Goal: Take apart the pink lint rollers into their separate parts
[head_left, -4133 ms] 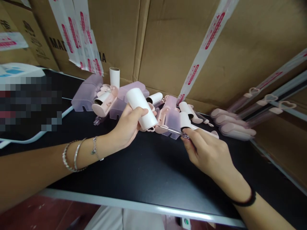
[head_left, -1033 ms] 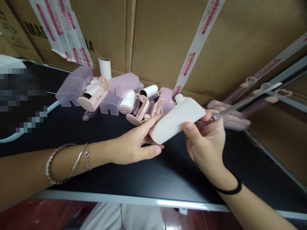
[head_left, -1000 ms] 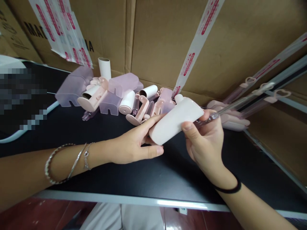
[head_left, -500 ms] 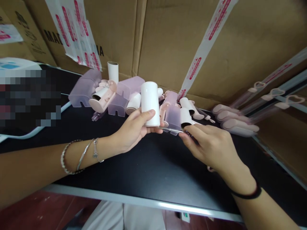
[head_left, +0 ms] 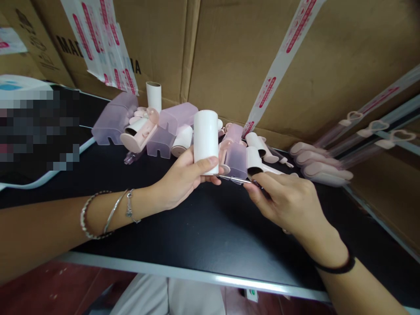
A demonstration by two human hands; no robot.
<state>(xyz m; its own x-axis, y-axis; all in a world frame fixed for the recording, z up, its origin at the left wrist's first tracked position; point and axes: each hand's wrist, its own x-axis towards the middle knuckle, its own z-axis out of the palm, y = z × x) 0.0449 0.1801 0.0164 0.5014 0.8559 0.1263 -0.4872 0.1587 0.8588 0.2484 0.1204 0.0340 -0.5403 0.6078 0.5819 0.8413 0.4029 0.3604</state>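
My left hand (head_left: 179,179) is closed round the lower part of a white cylinder (head_left: 206,135), thumb across its front, above the black table (head_left: 210,236). My right hand (head_left: 282,197) grips a thin metal tool (head_left: 238,179) between thumb and fingers; its handle is mostly hidden in the hand. The tool's shaft points left, and its end reaches the bottom edge of the cylinder by my left fingertips. Just behind my right fingers lies another white tube (head_left: 253,158), its dark open end toward me, beside a translucent purple cover (head_left: 236,159).
Along the cardboard (head_left: 229,57) at the back stand more purple covers (head_left: 116,116), an upright white tube (head_left: 154,96) and pink parts (head_left: 139,138). Several pink pieces with long clear stems (head_left: 323,164) lie at the right. A pale-edged object (head_left: 49,183), partly pixelated, is at the left.
The view has shifted slightly. Both hands keep their hold, and my left thumb sits a little lower on the cylinder, with the tool still at its bottom edge.
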